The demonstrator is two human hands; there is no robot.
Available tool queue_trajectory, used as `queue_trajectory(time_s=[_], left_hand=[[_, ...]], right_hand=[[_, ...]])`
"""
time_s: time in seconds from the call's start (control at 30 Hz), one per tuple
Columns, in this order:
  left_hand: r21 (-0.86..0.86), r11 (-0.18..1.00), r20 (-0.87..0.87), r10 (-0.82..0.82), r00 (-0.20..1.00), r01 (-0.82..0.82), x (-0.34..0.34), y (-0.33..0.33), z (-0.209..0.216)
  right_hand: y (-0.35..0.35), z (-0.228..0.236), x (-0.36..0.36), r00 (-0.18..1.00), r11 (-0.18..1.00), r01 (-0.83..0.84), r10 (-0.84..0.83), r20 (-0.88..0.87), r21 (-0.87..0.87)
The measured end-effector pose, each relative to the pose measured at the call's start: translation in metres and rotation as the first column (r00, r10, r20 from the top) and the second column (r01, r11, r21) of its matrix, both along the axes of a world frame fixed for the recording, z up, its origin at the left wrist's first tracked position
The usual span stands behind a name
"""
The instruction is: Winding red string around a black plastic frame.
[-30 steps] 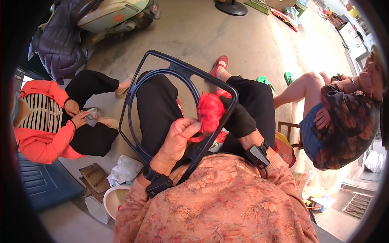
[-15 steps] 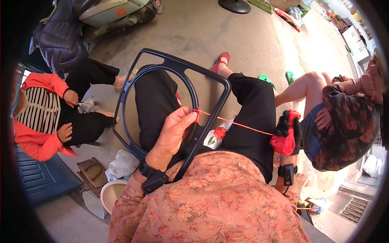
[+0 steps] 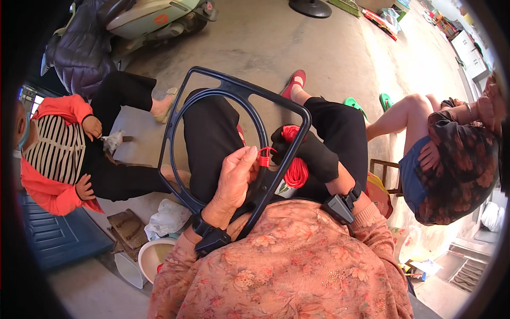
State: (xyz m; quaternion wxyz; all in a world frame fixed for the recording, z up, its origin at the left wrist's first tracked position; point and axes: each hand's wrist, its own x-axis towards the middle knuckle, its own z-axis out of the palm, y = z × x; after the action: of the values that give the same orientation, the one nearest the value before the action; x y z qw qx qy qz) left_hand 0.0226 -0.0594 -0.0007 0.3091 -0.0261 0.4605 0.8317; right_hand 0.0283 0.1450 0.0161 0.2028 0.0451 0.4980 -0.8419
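Note:
A dark plastic frame (image 3: 265, 94) with a round ring inside a squarish outline rests tilted across my lap. Several turns of red cord (image 3: 264, 160) are wrapped around the ring's right side. My bare left hand (image 3: 232, 178) pinches the red cord there between thumb and forefinger. Just right of it is my right hand (image 3: 317, 158), in a black glove, closed around a looped bundle of red cord (image 3: 296, 174). Part of that hand's fingers lies behind the frame's right bar.
Seated people are on both sides: one in a coral jacket (image 3: 50, 183) at left, another in a dark flowered top (image 3: 457, 170) at right. A scooter (image 3: 154, 24) stands at the far left. A white bucket (image 3: 151, 255) and a brown bag (image 3: 127, 231) sit at lower left.
My right hand has moved left with the red bundle, from beyond my right knee to the frame's right bar. The stretched cord between the hands has gone slack. My left hand stays at the wrapped spot.

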Motion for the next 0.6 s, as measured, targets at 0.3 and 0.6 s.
queue_trajectory(time_s=[0.3, 0.6], left_hand=[[0.047, 0.999, 0.004, 0.013, 1.0, -0.013, 0.002, 0.0, 0.006], [0.083, 0.99, 0.085, -0.124, 0.989, 0.117, -0.005, -0.002, 0.005]], right_hand=[[-0.005, -0.006, -0.001, 0.997, 0.996, 0.042, -0.047, -0.069, -0.08], [0.012, -0.01, 0.018, 0.996, 0.959, 0.085, -0.088, -0.001, 0.271]])
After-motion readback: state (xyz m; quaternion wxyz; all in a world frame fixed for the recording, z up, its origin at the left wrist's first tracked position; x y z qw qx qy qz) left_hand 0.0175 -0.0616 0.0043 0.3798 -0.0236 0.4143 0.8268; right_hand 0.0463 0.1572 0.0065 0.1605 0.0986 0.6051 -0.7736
